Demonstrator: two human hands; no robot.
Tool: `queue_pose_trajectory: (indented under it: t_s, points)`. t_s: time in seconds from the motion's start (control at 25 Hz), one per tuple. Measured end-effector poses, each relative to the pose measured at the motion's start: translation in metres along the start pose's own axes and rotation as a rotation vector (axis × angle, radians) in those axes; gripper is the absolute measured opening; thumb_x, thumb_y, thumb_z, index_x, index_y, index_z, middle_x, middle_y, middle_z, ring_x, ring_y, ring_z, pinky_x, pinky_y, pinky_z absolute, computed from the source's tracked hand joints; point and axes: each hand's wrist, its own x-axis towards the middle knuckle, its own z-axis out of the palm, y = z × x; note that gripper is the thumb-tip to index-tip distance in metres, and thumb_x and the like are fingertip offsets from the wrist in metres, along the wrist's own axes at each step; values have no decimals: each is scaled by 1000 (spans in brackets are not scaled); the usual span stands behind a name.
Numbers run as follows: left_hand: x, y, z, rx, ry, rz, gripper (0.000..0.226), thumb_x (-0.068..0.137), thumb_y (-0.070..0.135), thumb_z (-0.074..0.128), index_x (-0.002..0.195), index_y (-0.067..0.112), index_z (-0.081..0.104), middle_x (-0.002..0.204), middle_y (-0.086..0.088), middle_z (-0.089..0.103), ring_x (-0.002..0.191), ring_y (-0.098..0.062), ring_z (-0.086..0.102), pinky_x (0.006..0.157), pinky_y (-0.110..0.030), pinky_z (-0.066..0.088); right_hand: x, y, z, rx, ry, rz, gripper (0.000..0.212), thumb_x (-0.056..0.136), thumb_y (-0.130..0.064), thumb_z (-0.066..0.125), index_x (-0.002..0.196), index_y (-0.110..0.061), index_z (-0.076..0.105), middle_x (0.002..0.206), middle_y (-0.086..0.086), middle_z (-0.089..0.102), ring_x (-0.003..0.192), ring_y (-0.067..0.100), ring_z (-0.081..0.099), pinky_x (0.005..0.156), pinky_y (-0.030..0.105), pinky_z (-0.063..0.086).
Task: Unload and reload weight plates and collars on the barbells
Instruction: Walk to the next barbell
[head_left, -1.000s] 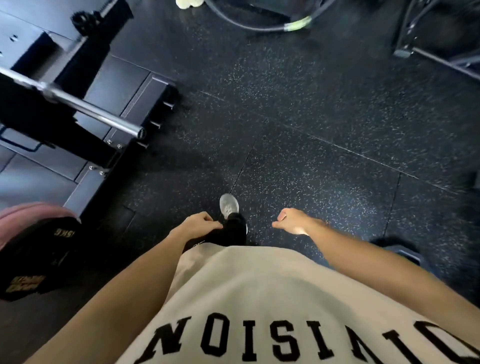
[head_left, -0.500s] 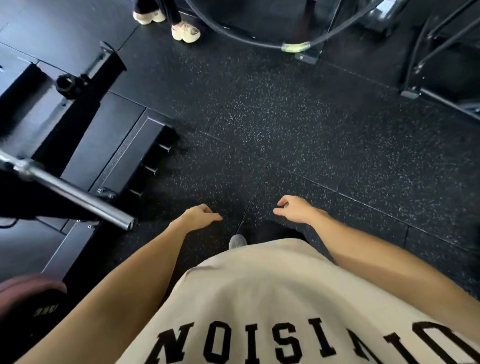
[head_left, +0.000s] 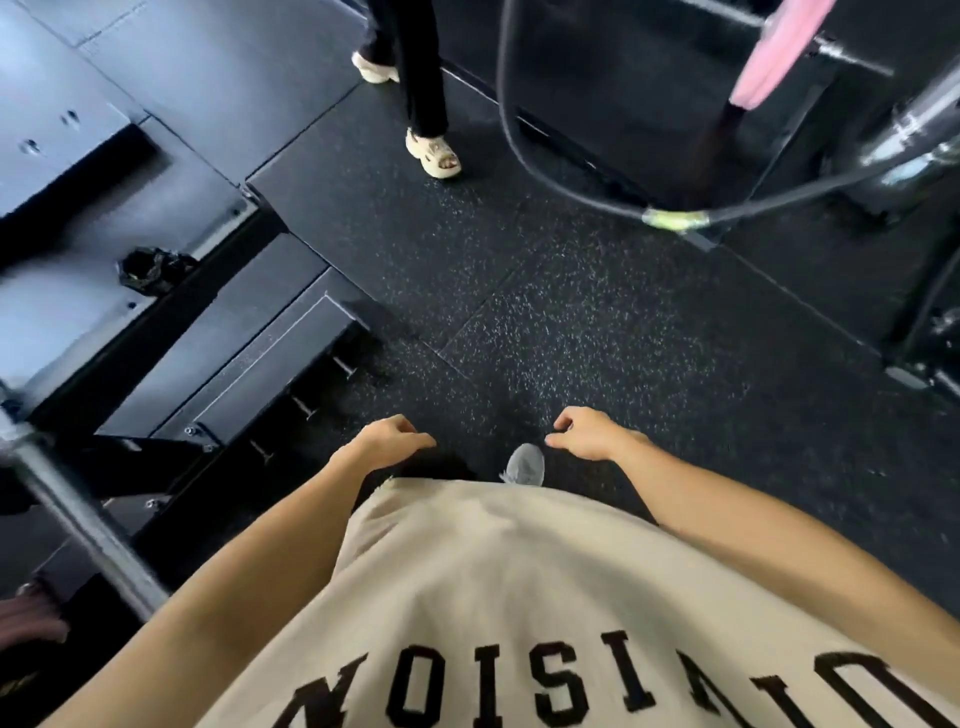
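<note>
My left hand (head_left: 387, 441) and my right hand (head_left: 589, 434) hang in front of my beige shirt, fingers loosely curled, holding nothing. A bare steel barbell sleeve (head_left: 78, 519) juts in from the lower left, close to my left forearm. A reddish weight plate (head_left: 31, 616) shows at the bottom left edge. At the top right a pink plate (head_left: 774, 57) sits on another barbell (head_left: 893, 130) in a rack. No collar is visible.
A black rack base with storage pegs (head_left: 249, 353) lies left of my feet. Another person's legs and pale shoes (head_left: 431, 150) stand ahead. A black cable with a yellow-green wrap (head_left: 672, 218) loops at right. Speckled rubber floor (head_left: 571, 322) spreads ahead.
I have walked forward: the left barbell sleeve has slid down and back past my left arm, and the far rack with the pink plate and the other person have come into view. Both hands stay empty.
</note>
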Motion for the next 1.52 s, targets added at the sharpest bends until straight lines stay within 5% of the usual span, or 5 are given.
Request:
queue_pose_trajectory:
  t_s: [0.36, 0.64, 0.76, 0.92, 1.52]
  points:
    - [129, 54, -158, -205, 46, -132, 47, 74, 59, 66, 108, 27, 61, 113, -1, 63, 100, -22, 57, 90, -34, 47, 165, -164, -166, -244, -94, -90, 39, 90, -46, 63, 121, -23, 57, 125, 2, 59, 113, 22, 55, 102, 45, 43]
    - [228, 76, -369, -238, 127, -100, 42, 82, 56, 65, 107, 23, 58, 121, -4, 62, 101, -23, 55, 81, -30, 42, 273, -368, -270, -260, -55, -168, 37, 86, -48, 65, 116, -26, 58, 118, 0, 58, 111, 23, 56, 102, 46, 44]
    - [266, 77, -437, -315, 107, -111, 51, 85, 53, 63, 123, 19, 57, 129, -2, 59, 113, -24, 55, 96, -35, 41, 311, -441, -304, -278, -70, -211, 31, 86, -48, 66, 108, -28, 56, 113, -2, 57, 109, 22, 56, 100, 44, 45]
    - [327, 72, -511, -387, 90, -198, 59, 84, 53, 64, 131, 18, 54, 132, -5, 57, 117, -25, 53, 88, -30, 41, 383, -531, -345, -365, -102, -208, 33, 85, -44, 68, 109, -24, 59, 117, 4, 63, 109, 23, 57, 100, 40, 44]
    - [556, 73, -916, -668, 199, -353, 46, 73, 59, 67, 105, 29, 58, 110, 2, 60, 96, -18, 55, 77, -31, 41, 651, -992, -538, -474, -240, -328, 41, 92, -40, 62, 126, -18, 55, 130, 5, 57, 104, 19, 53, 91, 35, 42]
